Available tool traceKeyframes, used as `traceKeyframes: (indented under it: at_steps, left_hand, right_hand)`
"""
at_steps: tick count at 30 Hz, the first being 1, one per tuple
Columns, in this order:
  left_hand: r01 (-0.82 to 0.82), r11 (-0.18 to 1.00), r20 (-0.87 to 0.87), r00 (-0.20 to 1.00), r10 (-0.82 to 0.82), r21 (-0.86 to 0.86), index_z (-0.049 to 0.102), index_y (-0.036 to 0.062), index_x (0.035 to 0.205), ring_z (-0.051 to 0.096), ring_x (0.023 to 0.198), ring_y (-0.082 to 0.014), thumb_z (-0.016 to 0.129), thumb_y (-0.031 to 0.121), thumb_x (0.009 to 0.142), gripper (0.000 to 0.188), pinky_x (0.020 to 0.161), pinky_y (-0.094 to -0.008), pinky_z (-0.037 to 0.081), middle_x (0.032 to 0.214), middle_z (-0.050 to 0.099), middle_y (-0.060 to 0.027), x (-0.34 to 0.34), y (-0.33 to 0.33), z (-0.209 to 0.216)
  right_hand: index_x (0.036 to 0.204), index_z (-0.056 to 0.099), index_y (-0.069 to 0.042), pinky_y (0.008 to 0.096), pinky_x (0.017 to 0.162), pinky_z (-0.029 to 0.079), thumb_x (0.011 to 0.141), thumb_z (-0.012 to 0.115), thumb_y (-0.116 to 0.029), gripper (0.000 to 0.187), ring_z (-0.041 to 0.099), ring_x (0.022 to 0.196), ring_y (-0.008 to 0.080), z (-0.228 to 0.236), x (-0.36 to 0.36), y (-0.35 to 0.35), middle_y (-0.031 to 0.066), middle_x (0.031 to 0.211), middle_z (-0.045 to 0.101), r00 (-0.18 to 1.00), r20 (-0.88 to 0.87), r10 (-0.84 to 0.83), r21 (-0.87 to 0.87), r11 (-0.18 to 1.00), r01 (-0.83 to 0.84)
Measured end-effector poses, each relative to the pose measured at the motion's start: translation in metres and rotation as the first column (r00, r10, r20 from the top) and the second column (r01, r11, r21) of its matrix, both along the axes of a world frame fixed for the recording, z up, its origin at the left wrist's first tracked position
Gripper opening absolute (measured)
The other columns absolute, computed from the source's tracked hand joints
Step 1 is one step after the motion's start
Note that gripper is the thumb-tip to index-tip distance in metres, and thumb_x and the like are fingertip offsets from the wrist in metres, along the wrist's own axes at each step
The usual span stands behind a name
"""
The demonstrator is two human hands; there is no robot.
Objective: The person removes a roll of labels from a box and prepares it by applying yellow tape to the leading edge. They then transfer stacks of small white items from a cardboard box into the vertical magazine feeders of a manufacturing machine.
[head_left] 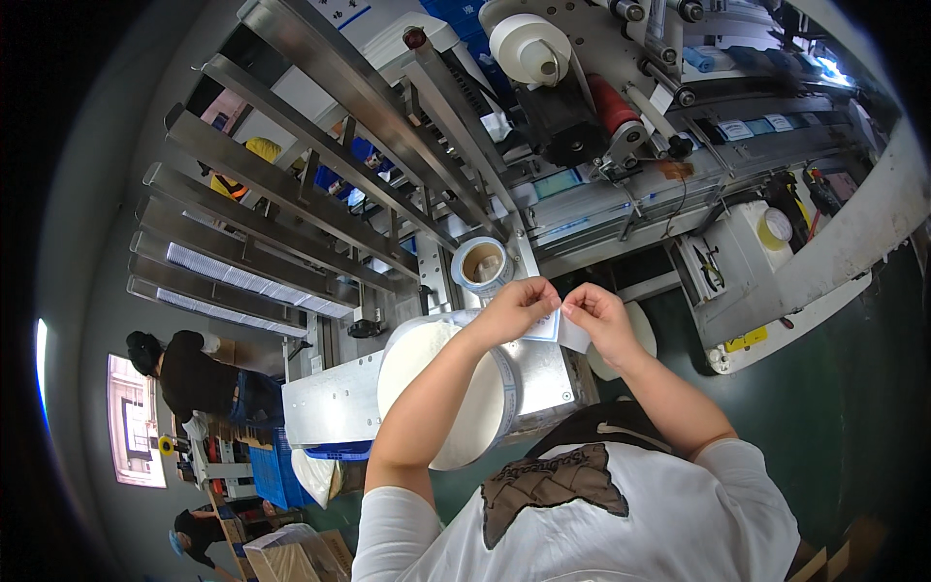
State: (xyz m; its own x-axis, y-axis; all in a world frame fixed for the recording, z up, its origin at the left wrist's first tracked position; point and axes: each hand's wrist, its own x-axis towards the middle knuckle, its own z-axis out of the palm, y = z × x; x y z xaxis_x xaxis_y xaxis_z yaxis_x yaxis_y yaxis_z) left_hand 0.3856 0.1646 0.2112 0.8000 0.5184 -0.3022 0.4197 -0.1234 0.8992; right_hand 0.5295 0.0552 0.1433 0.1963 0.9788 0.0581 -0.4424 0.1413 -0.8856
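My left hand pinches a white label strip with a blue border. At the strip's other end, my right hand also grips it between thumb and fingers. A pale loose end hangs between the two hands. Beneath my left forearm lies a large white roll, its side facing up on a metal plate. Just beyond my left hand sits a smaller label roll with a brown cardboard core. Part of another white roll shows beside my right wrist.
Slanted metal rails rise at the left, some holding stacked white cards. Labelling machinery with a white reel and a red roller stands at the back right. A tray holds tape and tools. Two people work at far left.
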Motion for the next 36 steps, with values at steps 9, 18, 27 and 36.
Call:
traceKeyframes:
  at_steps: [9, 18, 27, 36]
  left_hand:
    - [-0.066, 0.998, 0.059, 0.996, 0.065, 0.014, 0.056, 0.0048, 0.091, 0.045, 0.065, -0.0012, 0.055, 0.016, 0.094, 0.012, 0.056, -0.0190, 0.035, 0.075, 0.051, 0.0064, -0.001, 0.002, -0.003]
    - [-0.043, 0.994, 0.038, 0.998, 0.040, 0.097, 0.056, 0.0043, 0.091, 0.043, 0.068, -0.0032, 0.056, 0.019, 0.094, 0.015, 0.060, -0.0198, 0.036, 0.075, 0.050, 0.0054, 0.002, 0.000, -0.012]
    - [0.113, 0.848, -0.062, 0.994, -0.094, 0.518, 0.064, 0.0024, 0.093, 0.058, 0.070, -0.0182, 0.063, 0.021, 0.087, 0.019, 0.062, -0.0302, 0.046, 0.081, 0.062, -0.0086, 0.011, 0.000, -0.025]
    - [0.006, 0.508, -0.023, 0.999, 0.029, 0.861, 0.062, 0.0061, 0.111, 0.050, 0.117, -0.0333, 0.070, 0.020, 0.079, 0.036, 0.096, -0.0419, 0.042, 0.123, 0.054, -0.0146, -0.073, -0.066, 0.050]
  right_hand:
    - [0.093, 0.059, -0.002, 0.0215, 0.073, 0.044, 0.087, 0.063, -0.010, 0.010, 0.056, 0.079, 0.0063, 0.018, 0.000, -0.007, 0.0010, 0.087, 0.062, 0.981, -0.185, 0.056, -0.083, 0.994, -0.072]
    - [0.097, 0.061, -0.005, 0.0222, 0.068, 0.045, 0.086, 0.063, -0.013, 0.013, 0.057, 0.080, 0.0076, -0.011, 0.041, -0.037, 0.0018, 0.091, 0.063, 0.949, -0.271, 0.164, -0.114, 0.973, -0.201]
    - [0.116, 0.055, -0.005, 0.0308, 0.074, 0.048, 0.086, 0.057, -0.016, 0.032, 0.060, 0.091, 0.0189, -0.211, -0.003, -0.040, 0.0074, 0.105, 0.062, 0.982, -0.185, 0.027, -0.714, 0.683, -0.153]
    - [0.121, 0.050, -0.004, 0.0296, 0.095, 0.038, 0.091, 0.059, -0.030, 0.040, 0.049, 0.106, 0.0162, -0.197, -0.001, 0.026, 0.0071, 0.116, 0.052, 0.919, 0.126, -0.373, -0.428, 0.816, 0.389]
